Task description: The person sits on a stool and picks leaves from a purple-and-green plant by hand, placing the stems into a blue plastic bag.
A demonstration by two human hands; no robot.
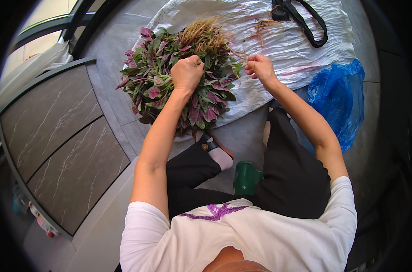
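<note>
A large heap of red-and-green amaranth [151,81] lies on a white woven plastic sheet [294,51]. Brown roots [204,34] stick up at the heap's far side. My left hand [187,74] is closed over the middle of the heap, with a bit of green stem showing at its thumb. To the right, my right hand [261,70] pinches the thin rooted end of an amaranth stem [239,54] between thumb and fingers, just off the heap's edge. My left palm hides most of what it grips.
Loose pulled roots [263,29] and a black strap [320,27] lie on the sheet's far part. A crumpled blue plastic bag [338,102] is on the right. A green plastic object [247,178] stands between my legs. Dark marbled panels [63,142] are at left.
</note>
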